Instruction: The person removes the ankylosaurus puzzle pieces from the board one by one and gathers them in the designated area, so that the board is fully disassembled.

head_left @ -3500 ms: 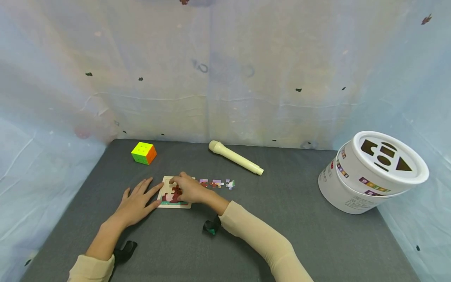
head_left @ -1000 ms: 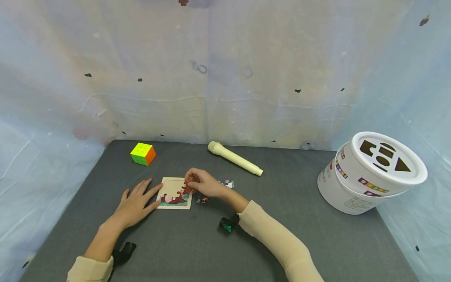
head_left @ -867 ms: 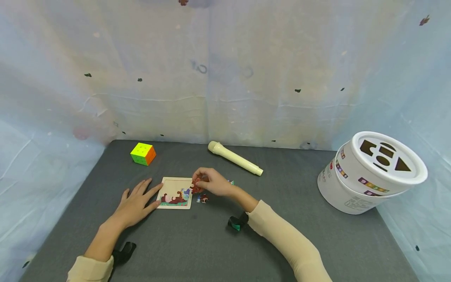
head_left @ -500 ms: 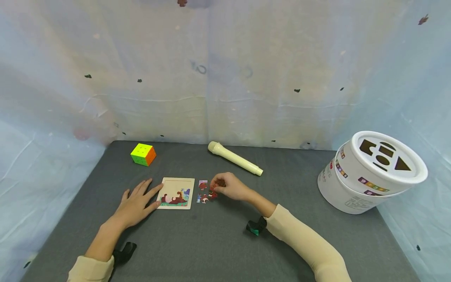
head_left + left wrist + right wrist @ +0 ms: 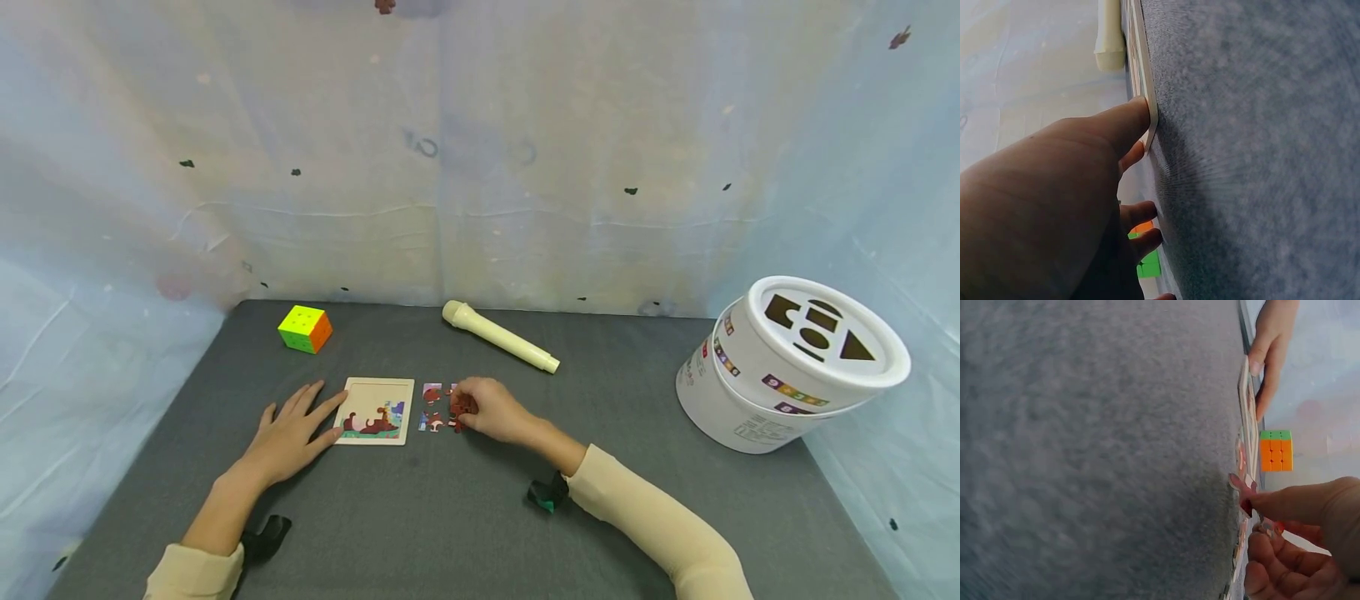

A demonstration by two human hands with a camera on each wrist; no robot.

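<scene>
A small wooden jigsaw tray (image 5: 380, 390) lies left of centre on the grey table; pieces with a red-brown figure fill its lower part, while its upper part is bare wood. My left hand (image 5: 281, 437) lies flat with spread fingers, thumb and index finger touching the tray's left edge. To the right of the tray, my right hand (image 5: 497, 410) pinches a red-brown puzzle piece (image 5: 1244, 489) between thumb and fingers, low over the table. Beside it lie loose pieces, one with a purple top (image 5: 432, 393) and one with blue (image 5: 432, 422). Others are partly hidden by my fingers.
Behind the tray stand a yellow, green and orange puzzle cube (image 5: 305, 327) and a cream toy microphone (image 5: 501, 337) lying slantwise. A large white bucket (image 5: 787, 367) with shape holes in its lid is at the right. A pale sheet (image 5: 525, 167) hangs behind.
My right hand has moved from over the tray to its right, carrying the red-brown puzzle piece out, then slightly towards me. More bare wood shows in the tray. The left hand has stayed still.
</scene>
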